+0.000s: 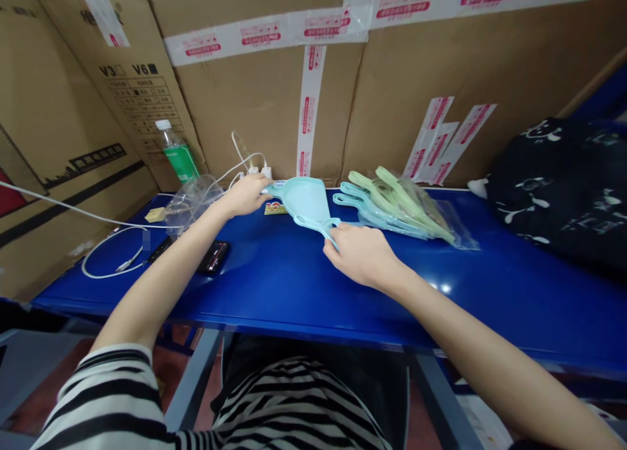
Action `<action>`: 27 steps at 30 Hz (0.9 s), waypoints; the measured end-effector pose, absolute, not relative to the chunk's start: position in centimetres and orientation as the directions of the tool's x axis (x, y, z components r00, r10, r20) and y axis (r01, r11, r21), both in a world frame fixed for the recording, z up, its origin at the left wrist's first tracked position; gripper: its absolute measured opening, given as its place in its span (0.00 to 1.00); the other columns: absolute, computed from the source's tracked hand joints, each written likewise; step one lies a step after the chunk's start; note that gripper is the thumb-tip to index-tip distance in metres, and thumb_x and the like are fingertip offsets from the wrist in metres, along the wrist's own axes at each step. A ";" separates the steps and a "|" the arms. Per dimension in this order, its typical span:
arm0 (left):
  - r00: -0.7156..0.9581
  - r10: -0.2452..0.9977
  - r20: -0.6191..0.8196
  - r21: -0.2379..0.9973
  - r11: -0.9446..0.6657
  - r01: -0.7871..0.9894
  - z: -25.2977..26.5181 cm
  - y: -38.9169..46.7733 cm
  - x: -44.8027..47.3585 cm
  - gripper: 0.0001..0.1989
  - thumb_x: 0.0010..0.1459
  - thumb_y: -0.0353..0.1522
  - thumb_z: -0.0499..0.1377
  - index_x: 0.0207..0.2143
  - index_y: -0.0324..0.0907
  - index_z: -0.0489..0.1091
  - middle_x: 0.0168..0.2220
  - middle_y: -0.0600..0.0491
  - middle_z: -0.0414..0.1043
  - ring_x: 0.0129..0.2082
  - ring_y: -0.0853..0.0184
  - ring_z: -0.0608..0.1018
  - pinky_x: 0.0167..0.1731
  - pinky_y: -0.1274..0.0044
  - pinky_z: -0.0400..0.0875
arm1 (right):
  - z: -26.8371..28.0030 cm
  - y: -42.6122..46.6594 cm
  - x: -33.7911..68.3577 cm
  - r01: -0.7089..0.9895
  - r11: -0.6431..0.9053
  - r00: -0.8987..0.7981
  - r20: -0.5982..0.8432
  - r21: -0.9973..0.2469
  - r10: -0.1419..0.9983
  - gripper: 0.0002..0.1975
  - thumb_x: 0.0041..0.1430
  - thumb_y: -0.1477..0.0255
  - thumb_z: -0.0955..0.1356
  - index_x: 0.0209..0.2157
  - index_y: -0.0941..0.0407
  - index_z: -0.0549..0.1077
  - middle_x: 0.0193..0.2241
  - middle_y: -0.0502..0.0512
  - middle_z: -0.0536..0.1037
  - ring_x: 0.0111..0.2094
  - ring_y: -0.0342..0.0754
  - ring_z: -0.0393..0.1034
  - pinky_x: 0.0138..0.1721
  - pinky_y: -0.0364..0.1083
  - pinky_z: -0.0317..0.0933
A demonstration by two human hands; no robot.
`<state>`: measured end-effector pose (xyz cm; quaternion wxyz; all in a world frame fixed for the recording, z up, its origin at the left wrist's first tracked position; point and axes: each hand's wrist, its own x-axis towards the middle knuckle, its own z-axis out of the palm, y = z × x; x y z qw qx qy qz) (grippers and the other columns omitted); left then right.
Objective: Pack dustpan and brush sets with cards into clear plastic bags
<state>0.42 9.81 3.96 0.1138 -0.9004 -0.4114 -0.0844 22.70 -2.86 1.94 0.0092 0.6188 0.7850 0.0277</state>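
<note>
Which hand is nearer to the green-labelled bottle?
Left. The left hand is to the right of the bottle; the right hand is much farther to its right.

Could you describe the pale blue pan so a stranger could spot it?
Find the blue table by the cardboard wall. Near the middle of its far side, the left grip holds the pan by its handle. Unlike the blue and green bundle in clear plastic on its right, it shows a broad open face.
</note>
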 end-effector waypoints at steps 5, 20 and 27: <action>0.599 0.789 0.136 -0.192 -0.572 0.797 3.9 12.5 3.9 0.16 0.61 0.31 0.51 0.48 0.36 0.70 0.45 0.43 0.72 0.48 0.59 0.74 0.50 0.69 0.66 | 2.0 -3.0 22.5 0.951 0.299 -0.291 -0.095 0.083 0.952 0.22 0.67 0.67 0.54 0.43 0.61 0.75 0.42 0.66 0.78 0.42 0.59 0.74 0.36 0.49 0.61; 0.539 0.833 0.123 -0.235 -0.503 0.831 1.6 16.2 7.9 0.18 0.61 0.29 0.50 0.53 0.39 0.67 0.48 0.44 0.70 0.48 0.61 0.74 0.48 0.75 0.67 | -0.1 -0.8 22.6 0.953 0.298 -0.297 -0.037 0.043 0.954 0.20 0.67 0.62 0.57 0.40 0.60 0.74 0.39 0.63 0.78 0.41 0.58 0.74 0.32 0.47 0.59; 0.494 0.848 0.192 -0.286 -0.433 0.855 0.8 14.8 8.9 0.25 0.61 0.23 0.45 0.60 0.38 0.59 0.54 0.40 0.66 0.54 0.57 0.70 0.49 0.69 0.66 | -0.5 -0.2 23.1 0.941 0.334 -0.331 0.056 -0.056 0.942 0.14 0.65 0.65 0.61 0.44 0.58 0.71 0.46 0.61 0.76 0.42 0.55 0.73 0.33 0.46 0.59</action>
